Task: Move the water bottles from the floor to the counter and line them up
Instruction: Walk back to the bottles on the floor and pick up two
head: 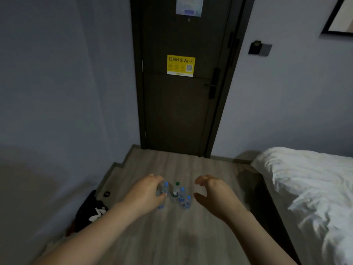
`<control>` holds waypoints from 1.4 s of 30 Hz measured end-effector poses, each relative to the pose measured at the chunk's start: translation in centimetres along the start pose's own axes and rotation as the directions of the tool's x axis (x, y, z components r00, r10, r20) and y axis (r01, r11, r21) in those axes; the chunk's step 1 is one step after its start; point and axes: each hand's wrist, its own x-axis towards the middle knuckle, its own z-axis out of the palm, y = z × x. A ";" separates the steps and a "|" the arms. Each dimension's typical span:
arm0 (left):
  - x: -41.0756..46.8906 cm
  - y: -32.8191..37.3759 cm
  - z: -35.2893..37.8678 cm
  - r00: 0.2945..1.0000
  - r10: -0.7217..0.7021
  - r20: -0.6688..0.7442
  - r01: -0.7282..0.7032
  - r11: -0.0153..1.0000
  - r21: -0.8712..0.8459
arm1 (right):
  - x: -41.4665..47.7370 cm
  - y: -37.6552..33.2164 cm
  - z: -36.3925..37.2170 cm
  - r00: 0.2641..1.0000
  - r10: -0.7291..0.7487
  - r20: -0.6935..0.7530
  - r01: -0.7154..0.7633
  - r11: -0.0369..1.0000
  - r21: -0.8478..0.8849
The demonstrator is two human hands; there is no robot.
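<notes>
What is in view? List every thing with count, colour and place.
water bottles: at least four, clear, blue caps and one green cap, standing on the floor
door: one, dark brown, straight ahead
sticker: one, yellow, on the door
bed: one, white, right
bag: one, black, on the floor at left
left hand: fingers curved, reaching toward the bottles, holding nothing
right hand: fingers curved, reaching toward the bottles, holding nothing
</notes>
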 end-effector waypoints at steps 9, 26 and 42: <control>14.0 -4.1 0.7 0.998 -0.051 0.032 0.052 0.998 -0.026 | 13.0 3.8 2.0 0.995 -0.013 0.094 0.010 0.999 0.036; 39.2 -17.1 3.8 0.974 -0.059 0.219 0.083 0.991 -0.102 | 36.5 6.5 11.0 0.946 0.118 0.301 -0.145 0.987 0.069; 47.8 -25.4 22.1 0.898 -0.237 0.370 0.280 0.958 -0.065 | 44.6 16.1 28.6 0.874 0.134 0.468 -0.216 0.968 0.126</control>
